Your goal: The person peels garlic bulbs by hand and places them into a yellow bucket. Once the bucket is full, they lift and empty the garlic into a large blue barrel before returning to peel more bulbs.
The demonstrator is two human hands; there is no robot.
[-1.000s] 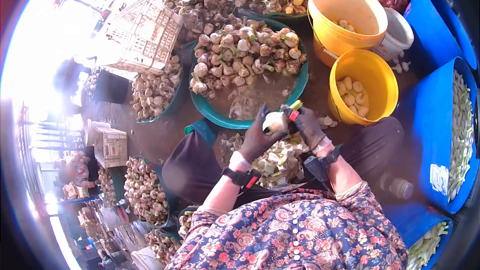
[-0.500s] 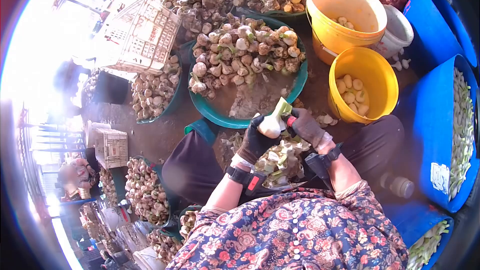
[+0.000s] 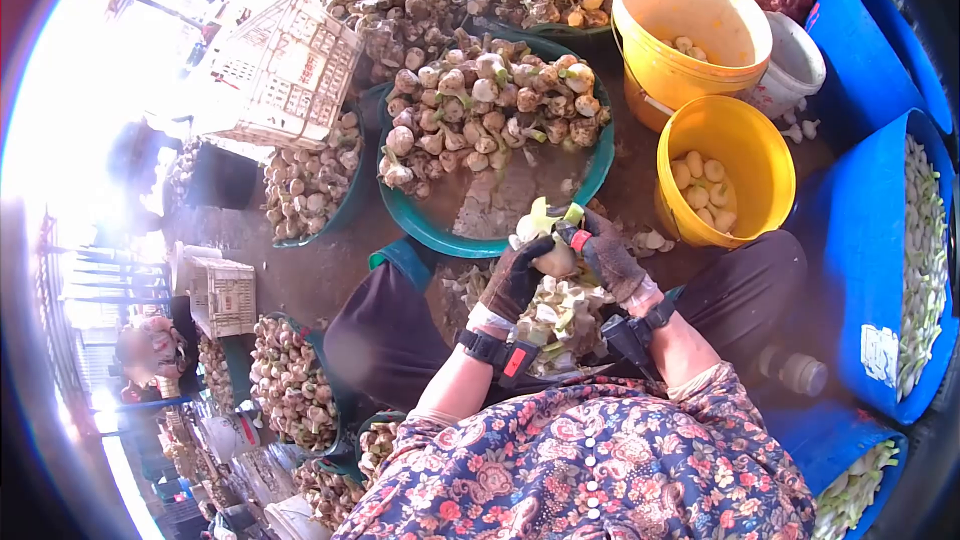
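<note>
the bulb (image 3: 546,230) sat at the centre of the frame, just below the near rim of the teal basin (image 3: 600,172) and above the heap of trimmings (image 3: 560,322) in the person's lap. the left hand (image 3: 515,278), in a dark glove, cupped it from below and from the left, with its fingers (image 3: 532,252) clenched around the round body. the right hand (image 3: 612,260), also gloved, pressed in from the right, its fingers closed on a small tool (image 3: 578,237) with a red part showing. the blade, if it had 1, was hidden.

the bulb looked light and firm at the core, with loose papery skin that would probably slip and tear under a pinch. the round body seemed the safe place to hold it, since the cut green stalk looked soft and likely to peel away. the gloves looked grimy, so grip may have been less sure.

its long axis ran from root to stalk, tilted slightly. the stalk end pointed to the top of the frame, toward the basin, and the root end was buried in the left palm.

peeled bulbs lay in the yellow bucket (image 3: 752,132) at right.
</note>
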